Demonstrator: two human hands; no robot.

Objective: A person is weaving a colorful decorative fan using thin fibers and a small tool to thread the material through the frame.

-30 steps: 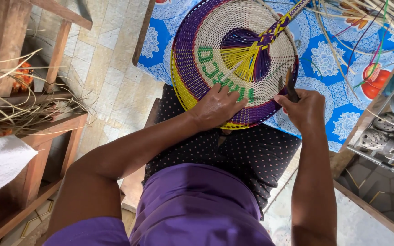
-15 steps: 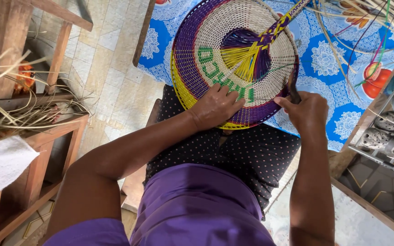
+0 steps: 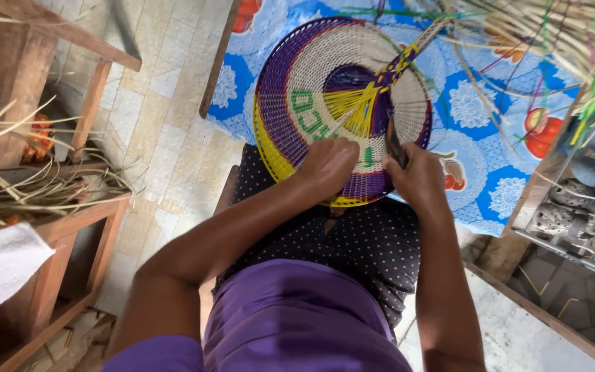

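Fingers of the right hand (image 3: 418, 180), clenched on a dark tool (image 3: 395, 146), have shifted inward from the woven fan's (image 3: 339, 103) four-o'clock rim; left hand (image 3: 328, 169) presses its six-o'clock edge on the lap, work advancing inward.

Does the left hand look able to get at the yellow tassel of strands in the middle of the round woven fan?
Probably yes. The left hand rests on the round woven fan just below the yellow tassel, and nothing lies between them. The right hand grips a dark tool off to the side.
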